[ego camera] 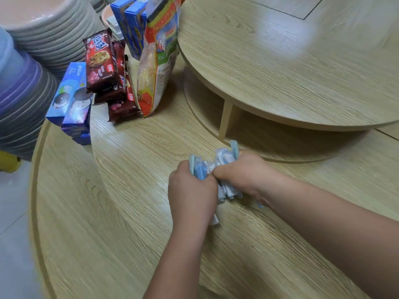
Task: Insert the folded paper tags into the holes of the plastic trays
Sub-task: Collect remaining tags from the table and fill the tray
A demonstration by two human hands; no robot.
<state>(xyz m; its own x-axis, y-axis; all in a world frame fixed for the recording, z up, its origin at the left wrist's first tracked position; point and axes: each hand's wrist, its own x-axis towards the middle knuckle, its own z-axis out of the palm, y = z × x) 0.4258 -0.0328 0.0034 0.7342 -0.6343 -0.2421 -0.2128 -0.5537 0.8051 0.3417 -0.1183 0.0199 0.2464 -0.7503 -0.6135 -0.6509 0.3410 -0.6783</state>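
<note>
I see both hands bunched together low over the wooden table, sharing one bundle of folded paper tags. The left hand is curled into a fist around the near end of the bundle, with pale blue and white strips poking out above its knuckles. The right hand is closed over the far end, thumb pressed against the left hand, and more strips stick up past its fingers and out beneath its wrist. The tags sit entirely between the two grips, just above the tabletop; I cannot tell whether any strip touches the wood.

Beyond the hands, a raised round turntable stands on a short wooden post, its top bare and shiny. To the left of it leans an orange and green snack bag, upright against blue boxes behind it. Beside the bag lie dark red cookie packs, tilted and overlapping, and nearer the table's edge are stacked blue cookie boxes.

At the far left rise stacks of plastic trays, pinkish-grey on top and purple-blue lower down, nested closely; I cannot see inside them. They are well apart from the tags, with the snack packs in between.
</note>
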